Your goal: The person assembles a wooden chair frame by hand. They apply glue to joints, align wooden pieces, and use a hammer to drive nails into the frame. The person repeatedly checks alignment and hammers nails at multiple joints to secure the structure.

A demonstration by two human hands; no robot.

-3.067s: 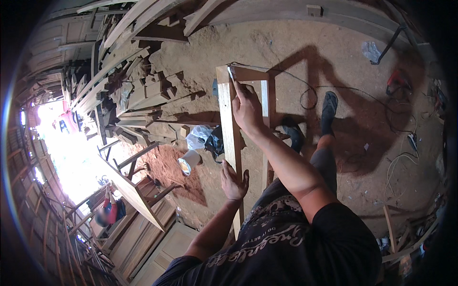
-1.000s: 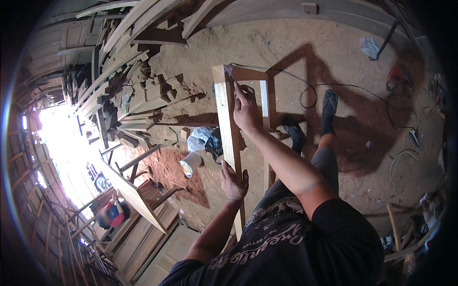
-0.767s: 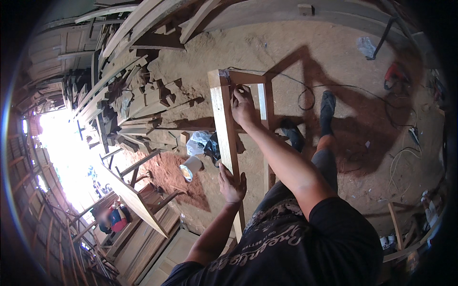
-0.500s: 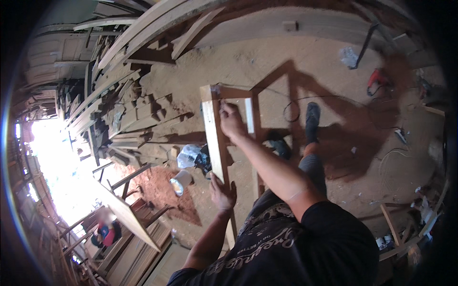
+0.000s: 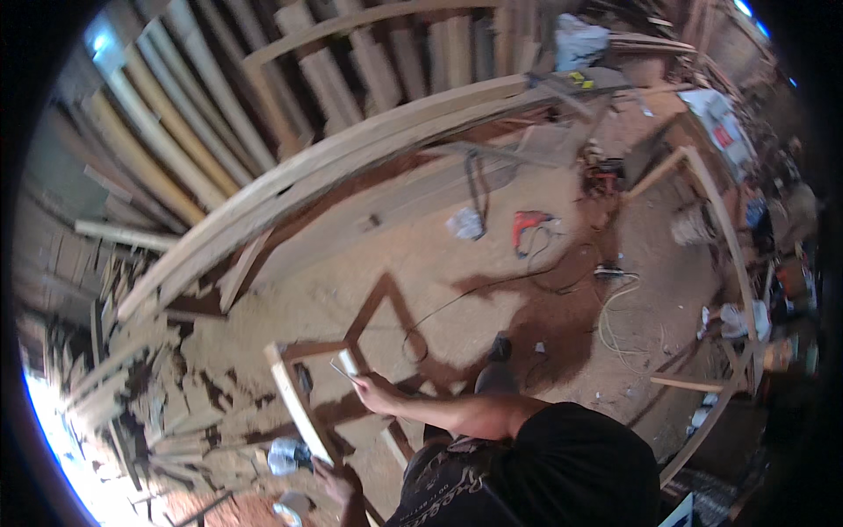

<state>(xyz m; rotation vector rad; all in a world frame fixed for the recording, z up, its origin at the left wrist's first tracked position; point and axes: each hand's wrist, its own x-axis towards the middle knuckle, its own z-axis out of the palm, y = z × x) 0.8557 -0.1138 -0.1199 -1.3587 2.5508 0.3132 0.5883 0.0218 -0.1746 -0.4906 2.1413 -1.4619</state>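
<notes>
A wooden frame [image 5: 292,400] of pale squared timber stands before me at the lower middle, its top rail lit brightly. My left hand [image 5: 338,482] grips that rail near its lower end, fingers laid over the wood. Beyond it, my right hand [image 5: 376,393] is closed around a thin, pale rod [image 5: 340,369] whose exact kind is too small to tell. This hand is just right of the rail, apart from it and close to a bright upright piece of the frame.
A red power drill [image 5: 527,230] lies on the dirt floor with its cord trailing toward me. Long timber beams [image 5: 325,145] curve across the back. Scrap wood [image 5: 202,386] is heaped at left. A clear plastic bag [image 5: 285,456] and white bucket [image 5: 291,508] are beside the frame.
The view has swung right, so the frame appears lower and farther left. My right hand has drawn back from the frame's far corner, and a thin rod now shows in it. My left hand stays on the rail.
</notes>
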